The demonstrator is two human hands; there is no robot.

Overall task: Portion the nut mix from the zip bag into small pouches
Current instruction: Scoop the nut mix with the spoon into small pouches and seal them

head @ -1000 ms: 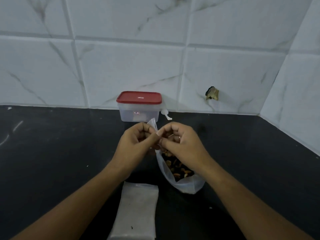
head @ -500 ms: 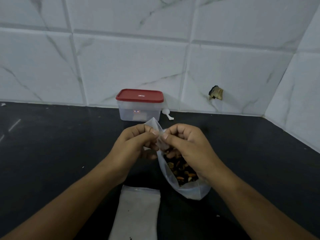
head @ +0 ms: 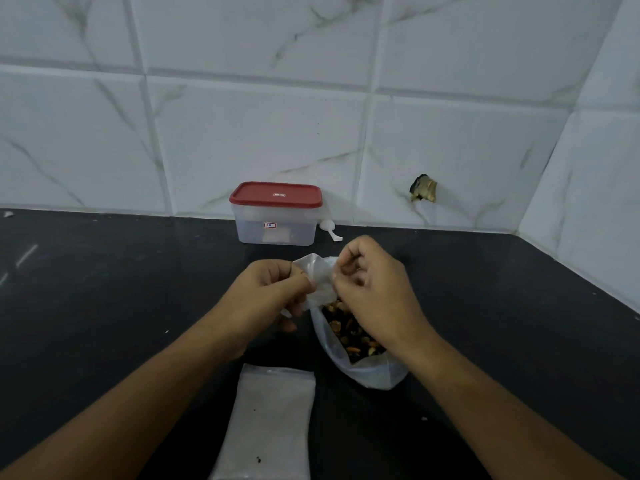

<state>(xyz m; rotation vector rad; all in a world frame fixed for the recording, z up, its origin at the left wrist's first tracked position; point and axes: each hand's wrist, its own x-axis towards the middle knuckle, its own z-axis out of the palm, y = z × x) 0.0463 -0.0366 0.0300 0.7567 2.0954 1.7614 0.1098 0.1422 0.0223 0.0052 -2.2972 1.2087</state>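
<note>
**Head view: both hands pinch the mouth of the nut bag**

We see a clear, soft plastic zip bag resting on the black countertop, in front of and slightly right of the clear rectangular plastic box with a red lid. Its lower half bulges with brown, tan and dark nut mix; its upper half is crumpled and milky. Our left hand is curled closed, pinching the left side of the bag's mouth, and our right hand is curled closed, pinching the right side. A flat, frosted white pouch lies nearest us, well in front of the box and just left of the bag. The box carries a small red-edged label on its front wall and another on the lid; we cannot read either. A small white plastic scoop lies just right of the box.
</note>
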